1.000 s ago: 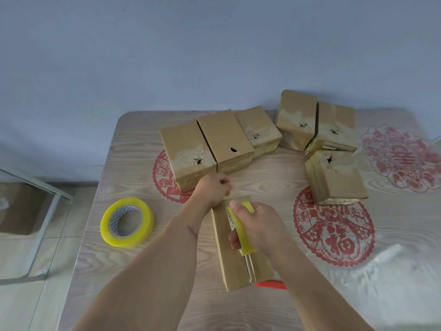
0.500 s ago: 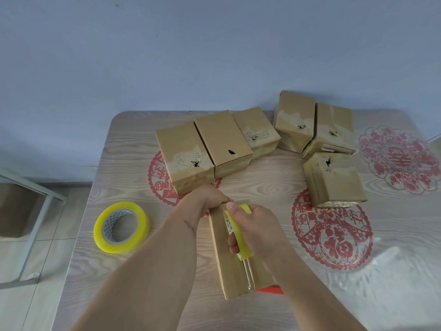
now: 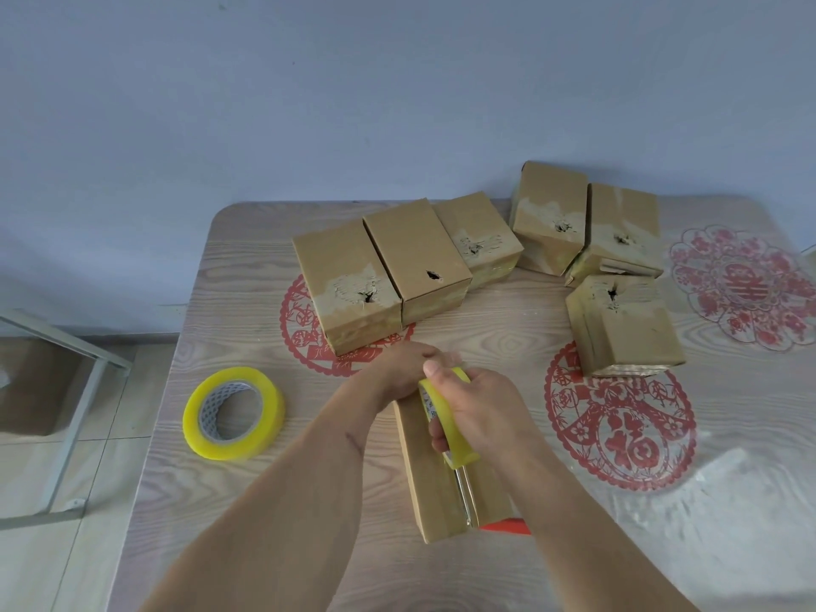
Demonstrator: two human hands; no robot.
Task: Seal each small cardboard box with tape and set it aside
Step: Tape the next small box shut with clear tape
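A small cardboard box [image 3: 435, 492] lies lengthwise in front of me on the table [image 3: 247, 329]. A glossy strip of tape runs along its top seam. My right hand [image 3: 481, 417] grips a yellow tape roll [image 3: 447, 419] on edge over the box's far half. My left hand [image 3: 404, 368] curls over the far end of the box, just beyond the roll; its fingertips are hidden. Several other cardboard boxes stand at the back: a row of three [image 3: 415, 258] in the middle and three more [image 3: 622, 324] to the right.
A second, larger yellow tape roll [image 3: 234, 413] lies flat at the left of the table. An orange-red object [image 3: 508, 525] peeks out under the near box. Red paper-cut decorations [image 3: 618, 417] lie flat on the tabletop. A metal frame [image 3: 66, 417] stands on the floor at left.
My left hand has dropped from a raised fist down onto the far end of the box. My right hand and the roll have barely moved.
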